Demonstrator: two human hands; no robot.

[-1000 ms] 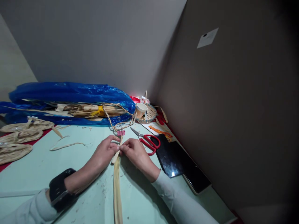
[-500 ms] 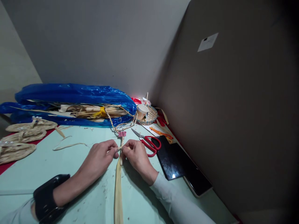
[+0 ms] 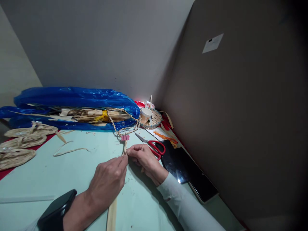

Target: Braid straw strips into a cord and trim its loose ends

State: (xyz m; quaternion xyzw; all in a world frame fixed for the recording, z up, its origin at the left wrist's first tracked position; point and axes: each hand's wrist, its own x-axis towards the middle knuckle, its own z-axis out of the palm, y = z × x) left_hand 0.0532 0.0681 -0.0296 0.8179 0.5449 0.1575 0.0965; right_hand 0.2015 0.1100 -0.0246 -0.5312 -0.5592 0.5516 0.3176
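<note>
A thin plaited braid of pale dried plant strips (image 3: 125,147) runs toward me from under a pink binder clip (image 3: 125,138). My left hand (image 3: 108,175) is closed, thumb and fingers pinching strands at the braid's near end. Right beside it, my right hand (image 3: 145,160) is pinched on the same end from the other side. A long flat pale strip (image 3: 111,215) shows below my left hand; its upper part is hidden behind that hand. Beyond the clip, a loop of finished braid (image 3: 115,128) lies against a bundle of dried strips (image 3: 96,115).
Red-handled scissors (image 3: 156,149) lie just right of my right hand, near a black tablet (image 3: 173,166) and orange scissors (image 3: 166,137). A blue plastic bag (image 3: 72,94) wraps the bundle. A woven basket (image 3: 156,119) holds a paper cup (image 3: 145,115). Woven slippers (image 3: 21,157) sit left.
My left hand has moved right and nearer me, over the braid's end, and the long strip has swung left beneath it. My right hand shifted slightly right and turned.
</note>
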